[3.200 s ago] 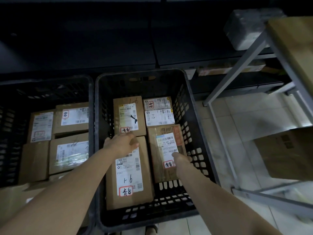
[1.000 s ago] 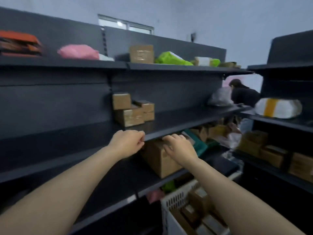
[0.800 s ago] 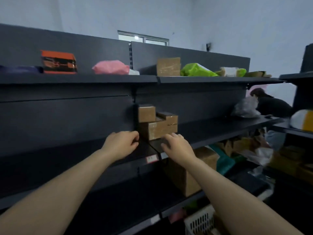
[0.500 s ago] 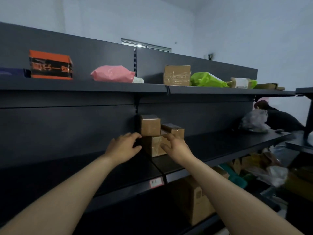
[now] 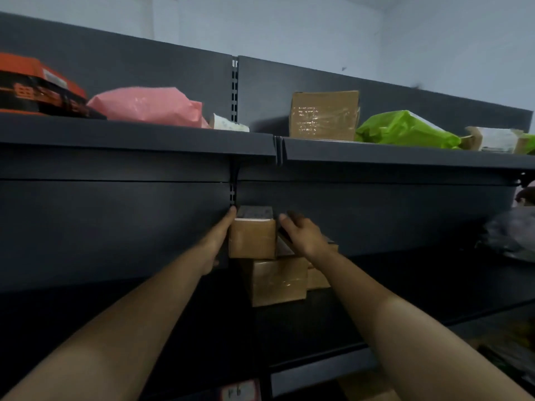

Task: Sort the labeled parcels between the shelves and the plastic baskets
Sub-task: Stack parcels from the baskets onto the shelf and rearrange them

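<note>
As left hand touches small parcel, right hand just beside

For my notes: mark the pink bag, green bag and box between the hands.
pink bag (image 5: 144,107), head view, middle of its front.
green bag (image 5: 405,128), head view, its crumpled top.
box (image 5: 252,240), head view, brown front face.

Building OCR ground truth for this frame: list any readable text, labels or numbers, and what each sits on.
Nothing can be read with confidence.
shelf tag: handwritten marks, too blurred to read.
orange box: dark printed characters or pattern, blurred.
upright cardboard box: faint lines of print, too small.
small parcel beside the pink bag: white label, unreadable.
far-right parcel: white label, unreadable.
</note>
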The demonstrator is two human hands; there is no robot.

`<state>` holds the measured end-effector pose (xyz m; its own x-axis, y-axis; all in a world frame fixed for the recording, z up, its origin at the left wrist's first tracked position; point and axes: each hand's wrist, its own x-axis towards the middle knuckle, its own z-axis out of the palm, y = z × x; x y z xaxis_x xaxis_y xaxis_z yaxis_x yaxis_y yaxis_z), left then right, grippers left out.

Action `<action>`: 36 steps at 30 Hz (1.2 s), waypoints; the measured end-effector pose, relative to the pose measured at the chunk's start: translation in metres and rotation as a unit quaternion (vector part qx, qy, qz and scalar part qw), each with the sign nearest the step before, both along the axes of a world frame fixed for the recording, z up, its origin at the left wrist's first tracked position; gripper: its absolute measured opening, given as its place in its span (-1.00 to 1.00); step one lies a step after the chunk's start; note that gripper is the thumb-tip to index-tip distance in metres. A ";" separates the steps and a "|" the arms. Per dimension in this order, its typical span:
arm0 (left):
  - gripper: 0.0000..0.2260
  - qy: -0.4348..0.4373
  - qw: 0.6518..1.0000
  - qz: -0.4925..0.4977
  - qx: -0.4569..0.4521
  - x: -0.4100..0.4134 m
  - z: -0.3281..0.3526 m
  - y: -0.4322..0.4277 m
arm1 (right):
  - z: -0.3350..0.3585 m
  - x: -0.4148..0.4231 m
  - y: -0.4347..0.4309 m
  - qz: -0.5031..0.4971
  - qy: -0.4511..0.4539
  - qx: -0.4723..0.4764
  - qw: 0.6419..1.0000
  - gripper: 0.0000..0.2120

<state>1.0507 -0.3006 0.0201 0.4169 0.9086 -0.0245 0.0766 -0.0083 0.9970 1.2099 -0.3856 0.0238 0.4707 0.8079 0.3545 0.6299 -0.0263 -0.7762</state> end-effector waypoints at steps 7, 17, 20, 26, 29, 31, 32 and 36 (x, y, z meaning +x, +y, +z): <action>-0.61 -0.075 0.989 -0.029 -0.121 0.010 -0.009 0.022 | -0.002 0.001 0.025 0.120 0.132 0.002 0.984 -0.52; -0.64 -0.090 0.988 0.111 -0.049 -0.044 -0.045 0.046 | -0.029 0.000 0.042 0.043 -0.284 -0.239 0.928 -0.55; -0.63 -0.091 0.989 0.106 -0.046 -0.049 -0.053 0.045 | -0.028 -0.006 0.044 0.086 -0.269 -0.188 0.941 -0.66; -0.51 -0.068 0.995 0.052 -0.056 -0.069 -0.075 0.043 | -0.047 0.002 0.041 0.002 0.069 -0.115 0.991 -0.54; -0.45 -0.064 0.993 0.035 -0.093 -0.075 -0.083 0.038 | -0.049 -0.003 0.030 0.032 0.324 -0.174 0.929 -0.48; -0.46 -0.066 0.992 0.046 -0.099 -0.078 -0.086 0.033 | -0.050 -0.004 0.023 0.048 0.357 -0.188 0.914 -0.54; -0.46 -0.075 0.990 0.053 -0.104 -0.081 -0.087 0.031 | -0.051 -0.006 0.018 0.058 0.369 -0.184 0.909 -0.58; -0.47 -0.139 0.984 0.043 -0.104 -0.097 -0.086 0.021 | -0.053 -0.018 0.001 0.120 0.383 -0.156 0.902 -0.57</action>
